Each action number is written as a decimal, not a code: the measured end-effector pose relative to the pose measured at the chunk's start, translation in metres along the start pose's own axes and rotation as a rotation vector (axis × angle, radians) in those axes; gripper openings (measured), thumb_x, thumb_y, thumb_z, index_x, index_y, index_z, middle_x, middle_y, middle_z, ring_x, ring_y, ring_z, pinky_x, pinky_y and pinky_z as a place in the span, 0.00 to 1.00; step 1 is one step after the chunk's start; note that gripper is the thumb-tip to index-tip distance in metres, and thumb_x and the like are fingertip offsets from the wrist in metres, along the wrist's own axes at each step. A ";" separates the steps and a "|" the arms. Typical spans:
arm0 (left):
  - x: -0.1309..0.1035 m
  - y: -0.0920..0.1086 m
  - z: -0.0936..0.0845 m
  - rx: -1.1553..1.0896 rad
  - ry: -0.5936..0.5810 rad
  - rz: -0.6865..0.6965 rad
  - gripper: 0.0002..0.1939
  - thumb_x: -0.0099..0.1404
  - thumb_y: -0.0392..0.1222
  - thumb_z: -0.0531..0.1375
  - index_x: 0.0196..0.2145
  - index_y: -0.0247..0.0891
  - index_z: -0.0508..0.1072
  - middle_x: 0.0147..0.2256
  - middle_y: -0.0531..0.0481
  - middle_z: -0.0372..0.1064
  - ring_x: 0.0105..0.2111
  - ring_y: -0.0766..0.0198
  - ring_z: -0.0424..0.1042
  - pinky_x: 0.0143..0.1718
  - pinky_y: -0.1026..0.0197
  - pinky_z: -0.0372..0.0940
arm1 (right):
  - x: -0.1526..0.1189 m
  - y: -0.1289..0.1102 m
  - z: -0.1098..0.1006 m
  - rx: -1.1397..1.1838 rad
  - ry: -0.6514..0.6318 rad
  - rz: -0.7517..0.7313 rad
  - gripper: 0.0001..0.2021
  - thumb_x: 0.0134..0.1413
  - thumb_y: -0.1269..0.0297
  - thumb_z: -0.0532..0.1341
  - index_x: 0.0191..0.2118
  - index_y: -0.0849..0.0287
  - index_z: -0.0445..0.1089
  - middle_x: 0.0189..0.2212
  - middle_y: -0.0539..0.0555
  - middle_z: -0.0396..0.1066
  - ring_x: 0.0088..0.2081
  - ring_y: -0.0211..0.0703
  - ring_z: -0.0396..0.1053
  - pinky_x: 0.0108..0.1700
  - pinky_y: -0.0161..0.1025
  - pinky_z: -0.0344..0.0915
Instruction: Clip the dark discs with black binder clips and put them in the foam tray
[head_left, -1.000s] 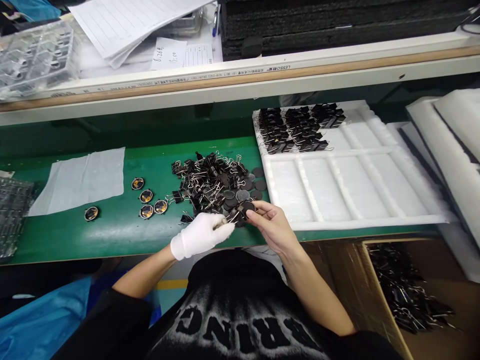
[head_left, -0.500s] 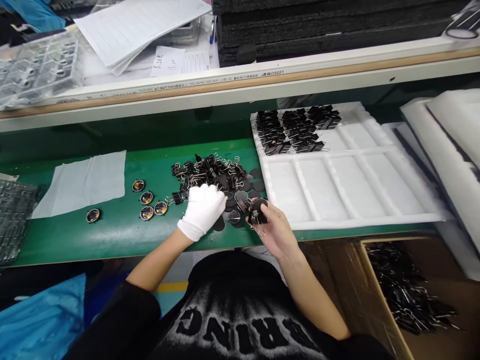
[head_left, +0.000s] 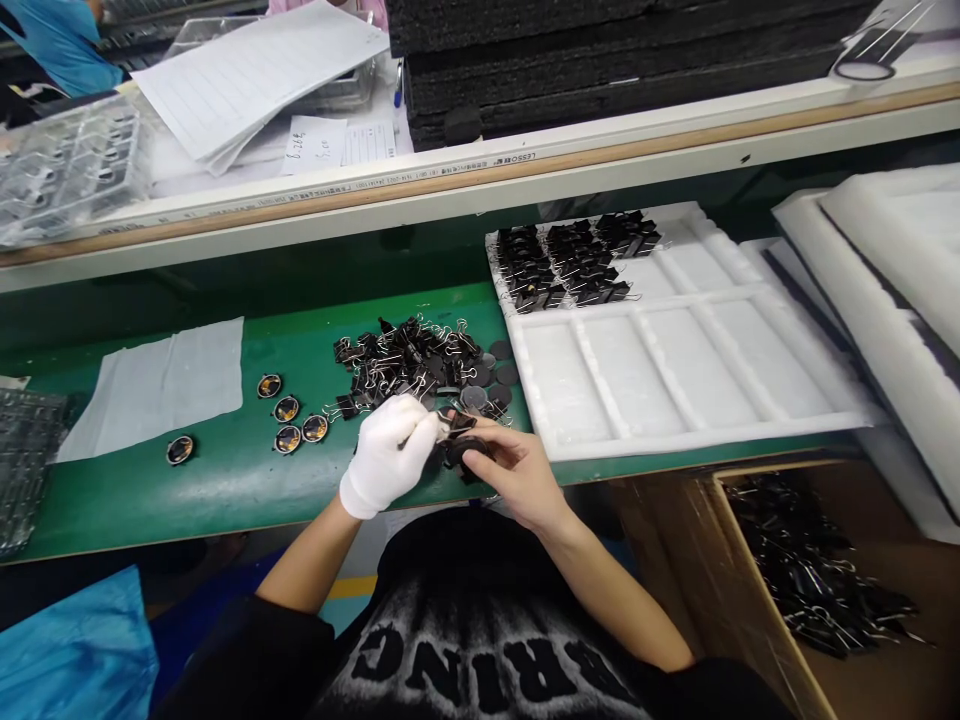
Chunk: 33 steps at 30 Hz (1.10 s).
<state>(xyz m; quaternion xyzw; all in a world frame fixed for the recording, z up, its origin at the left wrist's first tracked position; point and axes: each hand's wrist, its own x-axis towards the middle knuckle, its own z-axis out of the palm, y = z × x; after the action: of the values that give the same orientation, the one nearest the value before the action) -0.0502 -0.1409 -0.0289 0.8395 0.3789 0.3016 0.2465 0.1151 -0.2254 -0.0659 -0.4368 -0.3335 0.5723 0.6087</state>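
Note:
My left hand [head_left: 391,452], in a white glove, is closed in a pinch on a binder clip at the side of the black round piece [head_left: 466,452]. My bare right hand [head_left: 521,474] grips that round piece between thumb and fingers, with black binder clips on its edge. Just beyond both hands lies a heap of black binder clips [head_left: 409,355] with wire handles. Several dark and clear discs [head_left: 474,398] are spread at the heap's right side. My fingers partly cover the held piece.
Several watch-like round pieces [head_left: 287,408] lie left on the green bench [head_left: 240,490], near a white sheet [head_left: 161,385]. On the right, a white compartment tray [head_left: 637,370] holds rows of clipped pieces [head_left: 574,262]. A cardboard box [head_left: 892,610] of binder clips stands lower right.
My left hand has come from the clip heap toward my body. My right hand has moved left with the round piece, and both hands now meet at it. The view has shifted slightly.

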 end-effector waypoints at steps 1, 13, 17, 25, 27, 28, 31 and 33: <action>-0.004 -0.002 -0.004 0.049 -0.020 0.038 0.17 0.71 0.42 0.52 0.24 0.41 0.70 0.26 0.49 0.71 0.30 0.62 0.70 0.37 0.56 0.65 | -0.001 -0.001 0.000 -0.016 -0.034 -0.010 0.09 0.52 0.58 0.74 0.40 0.49 0.84 0.51 0.55 0.80 0.61 0.54 0.73 0.66 0.52 0.65; -0.023 -0.003 -0.017 0.027 -0.388 -0.187 0.05 0.56 0.43 0.60 0.27 0.40 0.70 0.24 0.55 0.67 0.25 0.66 0.64 0.30 0.61 0.59 | -0.015 0.011 -0.010 -0.089 -0.226 -0.058 0.09 0.55 0.64 0.72 0.43 0.48 0.83 0.56 0.56 0.78 0.59 0.53 0.74 0.62 0.50 0.69; -0.024 -0.004 -0.018 0.118 -0.498 -0.142 0.19 0.56 0.48 0.63 0.20 0.40 0.58 0.18 0.58 0.54 0.21 0.69 0.53 0.26 0.61 0.48 | -0.014 0.007 -0.016 -0.123 -0.300 -0.011 0.08 0.56 0.61 0.71 0.42 0.50 0.83 0.55 0.58 0.78 0.58 0.54 0.75 0.61 0.51 0.70; -0.031 0.001 -0.013 0.090 -0.660 -0.225 0.19 0.65 0.54 0.58 0.24 0.41 0.57 0.20 0.57 0.59 0.21 0.68 0.54 0.27 0.61 0.48 | -0.016 0.002 -0.028 -0.224 -0.354 -0.009 0.08 0.58 0.62 0.71 0.43 0.50 0.83 0.55 0.59 0.78 0.57 0.53 0.75 0.62 0.52 0.69; -0.034 -0.001 -0.010 0.049 -0.652 -0.241 0.18 0.65 0.53 0.57 0.24 0.41 0.57 0.20 0.57 0.58 0.21 0.68 0.54 0.27 0.61 0.49 | -0.016 -0.003 -0.029 -0.257 -0.370 -0.029 0.07 0.58 0.63 0.70 0.43 0.51 0.82 0.57 0.58 0.77 0.58 0.53 0.75 0.62 0.52 0.69; -0.036 -0.002 -0.010 0.033 -0.647 -0.259 0.18 0.65 0.52 0.56 0.24 0.41 0.57 0.20 0.57 0.58 0.21 0.68 0.55 0.27 0.62 0.50 | -0.016 -0.006 -0.030 -0.274 -0.362 -0.039 0.07 0.59 0.63 0.70 0.43 0.51 0.82 0.58 0.58 0.76 0.58 0.53 0.75 0.61 0.51 0.69; -0.038 -0.007 -0.011 -0.080 -0.692 -0.394 0.16 0.68 0.49 0.54 0.24 0.41 0.60 0.19 0.57 0.64 0.21 0.68 0.63 0.27 0.63 0.56 | -0.014 -0.015 -0.037 -0.357 -0.247 -0.026 0.07 0.60 0.61 0.69 0.44 0.52 0.82 0.53 0.58 0.79 0.54 0.51 0.77 0.57 0.48 0.71; -0.036 -0.008 -0.015 -0.209 -0.756 -0.511 0.14 0.69 0.48 0.53 0.27 0.41 0.63 0.20 0.56 0.69 0.20 0.67 0.69 0.28 0.64 0.62 | -0.009 -0.021 -0.043 -0.442 -0.186 0.030 0.09 0.60 0.60 0.68 0.44 0.52 0.82 0.46 0.57 0.81 0.48 0.50 0.79 0.52 0.47 0.73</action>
<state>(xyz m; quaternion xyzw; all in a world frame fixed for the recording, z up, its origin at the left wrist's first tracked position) -0.0833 -0.1622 -0.0352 0.7410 0.4247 -0.0593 0.5167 0.1615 -0.2395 -0.0626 -0.5097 -0.4988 0.5320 0.4564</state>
